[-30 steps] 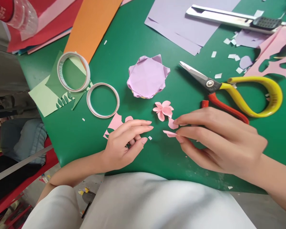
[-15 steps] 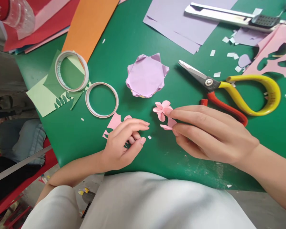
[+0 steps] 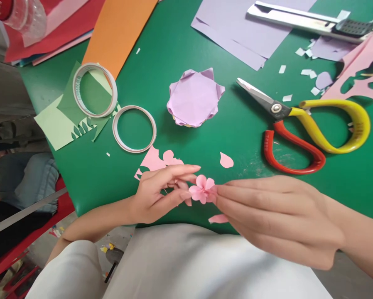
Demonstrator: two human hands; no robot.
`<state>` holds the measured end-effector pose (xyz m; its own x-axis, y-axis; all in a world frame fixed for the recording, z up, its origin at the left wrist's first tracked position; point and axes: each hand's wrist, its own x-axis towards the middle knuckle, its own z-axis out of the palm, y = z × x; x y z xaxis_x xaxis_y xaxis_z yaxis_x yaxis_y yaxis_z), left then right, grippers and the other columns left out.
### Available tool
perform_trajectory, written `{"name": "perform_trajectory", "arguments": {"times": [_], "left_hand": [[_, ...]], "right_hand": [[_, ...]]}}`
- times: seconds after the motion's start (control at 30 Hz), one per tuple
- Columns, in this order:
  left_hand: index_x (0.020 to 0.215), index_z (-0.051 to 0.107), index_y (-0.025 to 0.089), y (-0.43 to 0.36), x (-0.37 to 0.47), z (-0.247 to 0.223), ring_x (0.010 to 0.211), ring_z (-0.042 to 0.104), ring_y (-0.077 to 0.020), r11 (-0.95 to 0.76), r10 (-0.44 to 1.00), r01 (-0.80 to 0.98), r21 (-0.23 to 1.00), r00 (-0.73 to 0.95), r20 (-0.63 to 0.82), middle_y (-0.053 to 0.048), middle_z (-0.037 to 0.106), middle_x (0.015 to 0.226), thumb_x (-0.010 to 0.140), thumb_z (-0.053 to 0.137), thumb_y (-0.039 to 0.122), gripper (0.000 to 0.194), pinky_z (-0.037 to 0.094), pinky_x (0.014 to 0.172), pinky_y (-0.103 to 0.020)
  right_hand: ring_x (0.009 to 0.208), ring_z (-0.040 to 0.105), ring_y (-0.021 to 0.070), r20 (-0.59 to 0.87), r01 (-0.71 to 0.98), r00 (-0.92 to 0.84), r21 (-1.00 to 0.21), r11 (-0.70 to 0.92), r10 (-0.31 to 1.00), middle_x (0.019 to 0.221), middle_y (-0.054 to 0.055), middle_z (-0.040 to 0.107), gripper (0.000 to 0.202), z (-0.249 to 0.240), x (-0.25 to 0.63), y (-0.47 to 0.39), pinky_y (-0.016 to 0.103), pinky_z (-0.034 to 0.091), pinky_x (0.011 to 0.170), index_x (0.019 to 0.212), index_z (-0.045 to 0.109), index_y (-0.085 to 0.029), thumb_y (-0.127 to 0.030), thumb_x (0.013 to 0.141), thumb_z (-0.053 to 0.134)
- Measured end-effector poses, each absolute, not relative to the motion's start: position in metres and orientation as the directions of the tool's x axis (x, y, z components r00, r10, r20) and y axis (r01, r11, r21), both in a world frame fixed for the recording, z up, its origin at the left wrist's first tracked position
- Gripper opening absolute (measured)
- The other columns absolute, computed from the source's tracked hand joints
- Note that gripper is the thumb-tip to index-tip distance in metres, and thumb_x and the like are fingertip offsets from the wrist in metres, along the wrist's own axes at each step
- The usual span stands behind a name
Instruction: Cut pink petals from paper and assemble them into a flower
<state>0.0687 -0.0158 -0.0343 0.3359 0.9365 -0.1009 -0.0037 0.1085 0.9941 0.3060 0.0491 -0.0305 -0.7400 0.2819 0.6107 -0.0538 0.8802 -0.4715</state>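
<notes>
A small pink paper flower with several rounded petals is pinched between the thumb and fingertips of my right hand. My left hand is at the flower's left side, index finger stretched out and thumb apart from it, the other fingers curled. Its fingertips are close to the petals; whether they touch cannot be made out. One loose pink petal lies on the table above my right hand. Another pink petal piece shows below my right fingers, held or lying, I cannot tell. Cut pink paper lies partly behind my left hand.
A lilac folded paper piece stands mid-table. Scissors lie open at right, below a stapler and lilac sheets. Two tape rolls, green scraps and orange paper are at left.
My right hand has moved down and left, bringing the flower beside my left fingertips. One pink petal has been let go onto the table. My left hand has shifted only slightly.
</notes>
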Motion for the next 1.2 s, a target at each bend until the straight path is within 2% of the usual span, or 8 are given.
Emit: {"name": "perform_trajectory", "arguments": {"times": [0.13,0.33,0.47,0.57,0.73,0.83,0.9,1.2], "left_hand": [[0.136,0.062,0.018,-0.016,0.071,-0.032,0.078,0.077,-0.0140,0.066,0.928,0.013,0.998,0.367,-0.066,-0.008,0.079,0.095,0.094,0.068,0.025,0.042,0.065,0.073,-0.020],[0.130,0.065,0.018,-0.013,0.071,-0.029,0.082,0.078,-0.0138,0.099,0.921,-0.018,0.995,0.380,-0.085,-0.008,0.079,0.096,0.093,0.070,0.021,0.037,0.066,0.078,-0.019],[0.125,0.067,0.019,-0.012,0.070,-0.027,0.084,0.078,-0.0143,0.203,0.898,-0.025,0.979,0.404,-0.176,-0.006,0.079,0.097,0.090,0.072,0.017,0.035,0.067,0.079,-0.020],[0.116,0.069,0.018,-0.013,0.071,-0.026,0.085,0.078,-0.0142,0.285,0.894,-0.050,0.957,0.374,-0.247,-0.006,0.078,0.098,0.089,0.073,0.014,0.028,0.067,0.080,-0.021],[0.107,0.070,0.018,-0.012,0.073,-0.024,0.086,0.079,-0.0148,0.449,0.865,-0.231,0.863,0.354,-0.355,-0.004,0.075,0.094,0.089,0.071,0.008,0.021,0.068,0.079,-0.021],[0.102,0.069,0.018,-0.011,0.074,-0.024,0.085,0.078,-0.0133,0.435,0.881,-0.227,0.871,0.305,-0.361,-0.004,0.075,0.095,0.087,0.073,0.007,0.018,0.067,0.078,-0.020],[0.100,0.068,0.017,-0.011,0.074,-0.025,0.084,0.078,-0.0133,0.414,0.893,-0.220,0.883,0.288,-0.347,-0.004,0.075,0.095,0.087,0.074,0.008,0.017,0.068,0.080,-0.022],[0.097,0.066,0.016,-0.009,0.074,-0.028,0.083,0.075,-0.0119,0.339,0.925,-0.244,0.909,0.264,-0.274,-0.003,0.076,0.092,0.086,0.073,0.004,0.018,0.068,0.078,-0.024]], "right_hand": [[0.094,0.077,0.0181,0.604,-0.104,-0.770,-0.441,0.891,0.209,0.091,0.001,0.079,0.027,-0.029,0.302,0.047,0.023,0.068,0.086,0.063,0.066,-0.023,-0.011,0.086,0.075],[0.099,0.076,0.0190,0.575,-0.096,-0.791,-0.453,0.886,0.209,0.094,0.002,0.080,0.024,-0.029,0.303,0.046,0.025,0.069,0.081,0.066,0.068,-0.023,-0.013,0.087,0.076],[0.102,0.076,0.0198,0.601,-0.074,-0.760,-0.461,0.884,0.249,0.094,0.002,0.080,0.025,-0.033,0.299,0.048,0.026,0.068,0.079,0.065,0.066,-0.022,-0.013,0.085,0.076],[0.103,0.075,0.0192,0.604,-0.057,-0.727,-0.526,0.848,0.326,0.096,0.002,0.080,0.027,-0.033,0.300,0.047,0.027,0.067,0.080,0.064,0.062,-0.021,-0.012,0.085,0.076],[0.097,0.073,0.0203,0.470,0.130,-0.699,-0.657,0.742,0.539,0.091,0.004,0.077,0.016,-0.031,0.308,0.046,0.033,0.066,0.077,0.079,0.063,-0.023,-0.010,0.087,0.068],[0.080,0.070,0.0205,0.403,0.187,-0.680,-0.713,0.676,0.613,0.082,0.005,0.072,0.017,-0.030,0.309,0.046,0.036,0.065,0.070,0.086,0.060,-0.025,-0.008,0.087,0.060],[0.076,0.069,0.0197,0.368,0.194,-0.671,-0.751,0.631,0.644,0.080,0.005,0.070,0.019,-0.029,0.309,0.046,0.035,0.064,0.069,0.089,0.059,-0.025,-0.005,0.087,0.059],[0.089,0.074,0.0188,0.278,0.197,-0.714,-0.801,0.566,0.642,0.097,0.009,0.074,0.024,-0.029,0.318,0.040,0.029,0.065,0.079,0.108,0.060,-0.020,-0.003,0.091,0.062]]}}
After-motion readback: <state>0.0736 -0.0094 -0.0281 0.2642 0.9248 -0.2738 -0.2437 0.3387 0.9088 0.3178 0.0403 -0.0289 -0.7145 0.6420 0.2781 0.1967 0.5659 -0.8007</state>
